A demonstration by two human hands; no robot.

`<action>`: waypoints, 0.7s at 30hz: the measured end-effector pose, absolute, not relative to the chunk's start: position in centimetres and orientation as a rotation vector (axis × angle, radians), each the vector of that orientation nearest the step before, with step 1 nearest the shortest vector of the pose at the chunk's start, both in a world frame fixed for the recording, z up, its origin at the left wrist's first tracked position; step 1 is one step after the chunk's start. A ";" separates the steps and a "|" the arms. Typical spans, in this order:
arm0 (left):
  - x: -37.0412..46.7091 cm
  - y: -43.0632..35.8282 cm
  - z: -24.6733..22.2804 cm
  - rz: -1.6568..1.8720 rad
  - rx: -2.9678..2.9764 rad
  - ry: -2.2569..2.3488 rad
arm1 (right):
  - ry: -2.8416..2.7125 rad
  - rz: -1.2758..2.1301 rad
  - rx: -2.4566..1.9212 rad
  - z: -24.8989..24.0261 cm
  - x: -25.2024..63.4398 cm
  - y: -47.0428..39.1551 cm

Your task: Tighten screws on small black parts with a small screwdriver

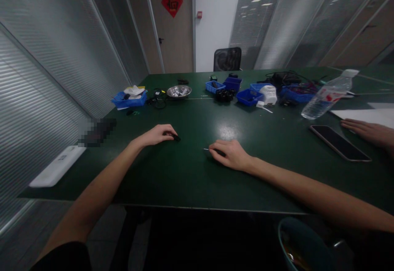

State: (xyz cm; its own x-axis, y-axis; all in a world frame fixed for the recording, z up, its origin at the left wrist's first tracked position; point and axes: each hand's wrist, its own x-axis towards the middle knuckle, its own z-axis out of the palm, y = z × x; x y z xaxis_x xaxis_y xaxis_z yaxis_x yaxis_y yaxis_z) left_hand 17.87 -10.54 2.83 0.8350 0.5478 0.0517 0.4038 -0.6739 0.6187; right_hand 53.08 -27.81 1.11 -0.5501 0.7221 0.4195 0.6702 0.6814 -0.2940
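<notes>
My left hand (160,134) rests low over the green table, its fingers closed on a small black object (176,137) that sticks out past the fingertips. The kind of that object is too dark and small to make out. Farther right, my right hand (229,153) lies on the table with fingers curled in a pinch. A thin tool with a slim silvery tip (206,149) pokes out of this pinch to the left, toward the left hand. The rest of the tool is mostly covered by the fingers. Bare tabletop separates the two hands.
Blue bins (129,99) and a steel bowl (179,92) stand at the back. A water bottle (329,94), a phone (340,142) and another person's hand (366,131) are at right. A white flat device (58,166) lies left; a teal bin (303,242) stands below the front edge.
</notes>
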 end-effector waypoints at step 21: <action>2.6 -2.5 0.7 0.632 1.892 2.292 | -2.394 0.161 -1.065 1.0 53.2 -27.7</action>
